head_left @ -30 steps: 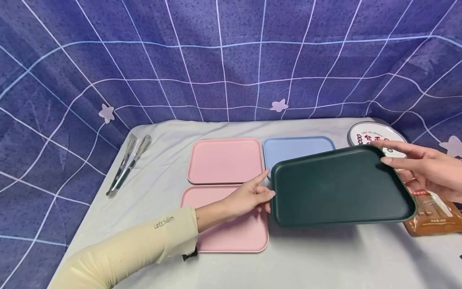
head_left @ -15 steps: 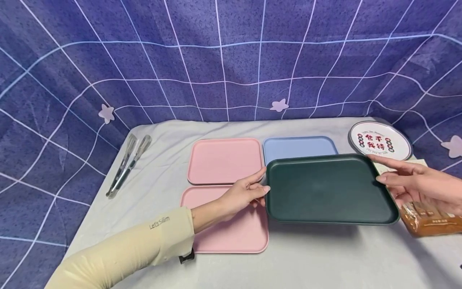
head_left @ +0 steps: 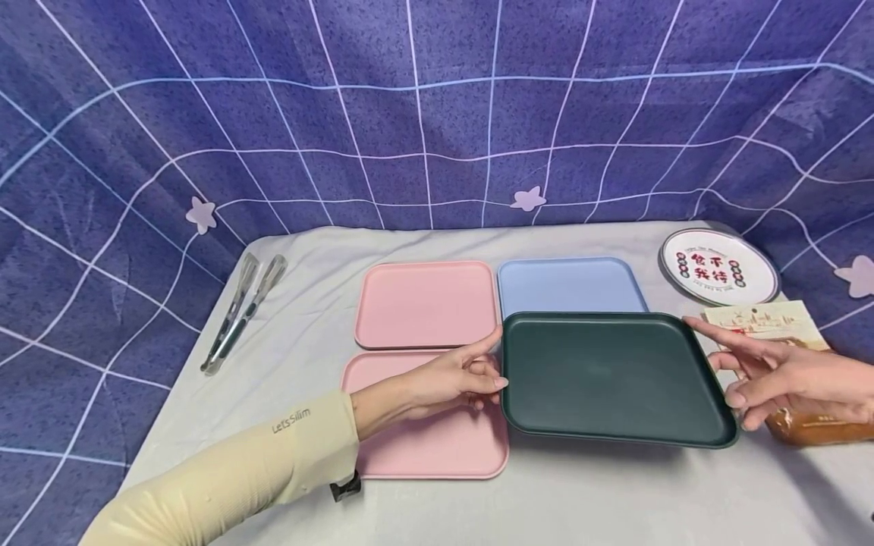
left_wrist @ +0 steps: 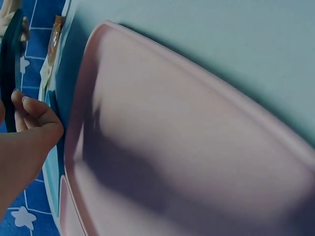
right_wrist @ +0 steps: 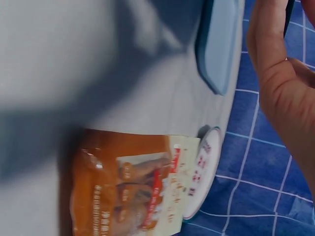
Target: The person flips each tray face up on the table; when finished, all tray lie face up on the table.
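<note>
In the head view a dark green rectangular tray [head_left: 604,379] hangs between both hands, above the white cloth, with a shadow under its near edge. My left hand [head_left: 433,385] pinches its left edge, thumb on the near part and index finger stretched along the rim. At the opposite end my right hand [head_left: 795,383] holds the right edge, thumb near the close corner and index finger reaching to the far corner. The green tray overlaps the front of a blue tray [head_left: 567,284]. In the left wrist view the green tray [left_wrist: 9,64] appears edge-on, off the table.
Two pink trays, a far one [head_left: 426,303] and a near one [head_left: 444,451], lie left of the green tray. Clear-headed tongs [head_left: 244,315] lie at far left. A white plate with red characters [head_left: 720,265] and an orange food packet [right_wrist: 133,182] sit at right.
The green tray has come left and down, and its right end has swung toward the near side so it lies more level. The right hand moved with it, uncovering the plate and packet top.
</note>
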A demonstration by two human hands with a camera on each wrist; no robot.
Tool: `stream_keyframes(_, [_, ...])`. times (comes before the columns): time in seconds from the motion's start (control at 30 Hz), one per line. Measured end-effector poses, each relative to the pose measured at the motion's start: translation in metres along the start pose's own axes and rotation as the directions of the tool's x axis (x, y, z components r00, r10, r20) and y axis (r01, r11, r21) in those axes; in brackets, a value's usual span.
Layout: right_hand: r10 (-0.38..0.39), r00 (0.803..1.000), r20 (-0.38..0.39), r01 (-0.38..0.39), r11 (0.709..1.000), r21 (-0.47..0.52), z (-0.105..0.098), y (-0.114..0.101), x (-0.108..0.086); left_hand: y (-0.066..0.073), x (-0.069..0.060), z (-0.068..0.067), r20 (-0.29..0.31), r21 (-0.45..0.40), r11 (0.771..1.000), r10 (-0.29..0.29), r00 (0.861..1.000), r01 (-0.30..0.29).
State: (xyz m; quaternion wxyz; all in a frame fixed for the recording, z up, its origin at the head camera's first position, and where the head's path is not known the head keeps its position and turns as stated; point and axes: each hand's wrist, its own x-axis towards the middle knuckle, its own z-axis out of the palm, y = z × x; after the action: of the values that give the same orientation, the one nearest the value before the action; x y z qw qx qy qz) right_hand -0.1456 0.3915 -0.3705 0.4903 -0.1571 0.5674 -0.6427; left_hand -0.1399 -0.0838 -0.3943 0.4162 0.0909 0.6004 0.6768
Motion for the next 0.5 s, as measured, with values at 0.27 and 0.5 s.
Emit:
stream_keyframes(0.27, [0.038, 0.999, -0.008, -0.037, 0.996, 0.086, 0.001, 0.018, 0.005, -0.003, -0.001, 0.002, -0.027, 0.025, 0.999, -0.029, 0.999, 0.029])
stream_keyframes(0.5, [0.074, 0.996, -0.057, -0.067, 0.991, 0.118, 0.004, 0.024, 0.003, -0.007, -0.002, 0.006, -0.021, 0.109, 0.993, -0.04, 0.999, 0.042])
